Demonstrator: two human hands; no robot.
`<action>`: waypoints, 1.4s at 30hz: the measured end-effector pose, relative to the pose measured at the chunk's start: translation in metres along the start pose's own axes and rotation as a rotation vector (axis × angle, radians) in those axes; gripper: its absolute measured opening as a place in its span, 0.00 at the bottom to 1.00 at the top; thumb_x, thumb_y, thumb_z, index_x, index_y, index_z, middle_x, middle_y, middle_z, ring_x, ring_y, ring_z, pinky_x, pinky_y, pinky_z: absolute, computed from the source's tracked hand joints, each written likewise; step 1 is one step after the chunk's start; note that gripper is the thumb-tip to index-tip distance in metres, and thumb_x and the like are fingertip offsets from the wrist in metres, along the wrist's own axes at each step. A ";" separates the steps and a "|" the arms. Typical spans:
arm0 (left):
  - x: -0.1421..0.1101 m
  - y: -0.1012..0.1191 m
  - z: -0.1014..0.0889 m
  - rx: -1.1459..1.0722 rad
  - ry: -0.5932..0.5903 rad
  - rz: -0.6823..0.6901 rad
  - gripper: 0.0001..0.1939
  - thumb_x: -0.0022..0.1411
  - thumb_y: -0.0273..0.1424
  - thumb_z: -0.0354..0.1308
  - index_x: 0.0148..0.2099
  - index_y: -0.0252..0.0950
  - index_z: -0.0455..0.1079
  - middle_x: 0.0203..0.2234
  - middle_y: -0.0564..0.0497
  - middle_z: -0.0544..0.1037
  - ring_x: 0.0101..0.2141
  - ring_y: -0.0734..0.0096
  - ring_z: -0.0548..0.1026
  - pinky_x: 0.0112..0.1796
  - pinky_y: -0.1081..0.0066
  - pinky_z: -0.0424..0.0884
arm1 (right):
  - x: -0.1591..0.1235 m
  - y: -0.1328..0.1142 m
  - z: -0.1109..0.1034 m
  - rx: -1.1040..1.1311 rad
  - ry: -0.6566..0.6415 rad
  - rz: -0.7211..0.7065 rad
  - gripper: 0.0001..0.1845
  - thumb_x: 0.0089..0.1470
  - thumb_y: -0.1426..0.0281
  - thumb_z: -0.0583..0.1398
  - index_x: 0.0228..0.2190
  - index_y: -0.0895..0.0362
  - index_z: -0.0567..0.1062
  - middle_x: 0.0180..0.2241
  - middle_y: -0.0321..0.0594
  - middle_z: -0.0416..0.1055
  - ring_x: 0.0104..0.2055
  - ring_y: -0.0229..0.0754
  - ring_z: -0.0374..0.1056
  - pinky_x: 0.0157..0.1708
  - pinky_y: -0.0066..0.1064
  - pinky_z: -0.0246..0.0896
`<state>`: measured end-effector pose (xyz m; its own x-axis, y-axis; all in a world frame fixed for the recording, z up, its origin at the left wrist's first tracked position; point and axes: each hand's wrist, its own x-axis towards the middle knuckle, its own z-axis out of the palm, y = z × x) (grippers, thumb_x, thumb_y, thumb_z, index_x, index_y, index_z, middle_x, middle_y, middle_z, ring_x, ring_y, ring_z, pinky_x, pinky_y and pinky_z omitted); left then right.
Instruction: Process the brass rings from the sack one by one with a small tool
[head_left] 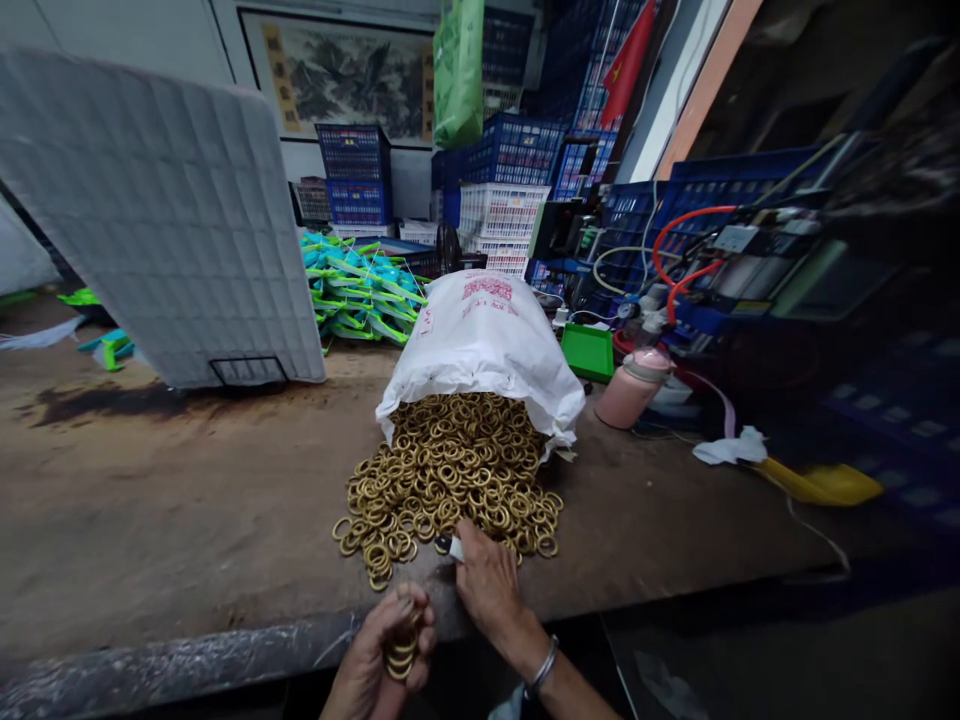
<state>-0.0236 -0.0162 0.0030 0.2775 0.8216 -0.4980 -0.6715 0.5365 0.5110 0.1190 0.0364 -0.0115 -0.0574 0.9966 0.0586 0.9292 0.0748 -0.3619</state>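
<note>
Several brass-coloured rings (401, 660) are cupped in my left hand (386, 650), whose fingers curl round them below the table's front edge. My right hand (487, 580) reaches to the near side of a heap of the same rings (457, 480). Its fingers pinch a small white piece with a dark end (454, 547); what kind of thing it is I cannot make out. The heap spills onto the table from the open mouth of a white woven sack (487, 340) lying on its side.
A grey padded panel (180, 220) stands on the wooden table (187, 500) at left. Green and blue strips (360, 290) are piled behind it. On the right are a pink bottle (634, 385), a green tray (587, 350) and a machine with orange hoses (742, 270). Stacked crates (352, 175) fill the back.
</note>
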 end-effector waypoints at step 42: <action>0.043 0.008 -0.001 0.971 0.121 0.718 0.06 0.54 0.30 0.54 0.32 0.38 0.71 0.26 0.50 0.73 0.30 0.67 0.69 0.36 0.70 0.63 | -0.003 -0.020 -0.006 1.609 -0.535 0.469 0.18 0.41 0.59 0.61 0.26 0.55 0.59 0.17 0.22 0.56 0.11 0.23 0.41 0.10 0.18 0.35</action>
<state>-0.0175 0.0233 -0.0150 -0.0467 0.9958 0.0789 0.1630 -0.0704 0.9841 0.1025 0.0321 0.0013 -0.3246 0.8176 -0.4757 -0.3307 -0.5692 -0.7527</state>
